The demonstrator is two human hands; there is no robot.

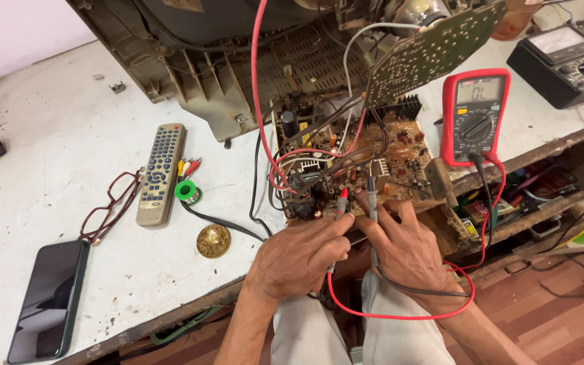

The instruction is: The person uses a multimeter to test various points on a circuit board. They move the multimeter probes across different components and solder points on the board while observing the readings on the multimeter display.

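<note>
We see the left hand [299, 260] pinching the red probe [341, 201] and the right hand [407, 247] pinching the black probe [372, 196], both tips down on the circuit board [353, 159] at its near edge. We judge the probes light, stiff and slim, best held low on their shafts; the board looks brittle and crowded. The multimeter [474, 115] lies just right of the board on the desk [55, 135]. Fingers hide the exact contact points, and the leads drop out of sight below the board
</note>
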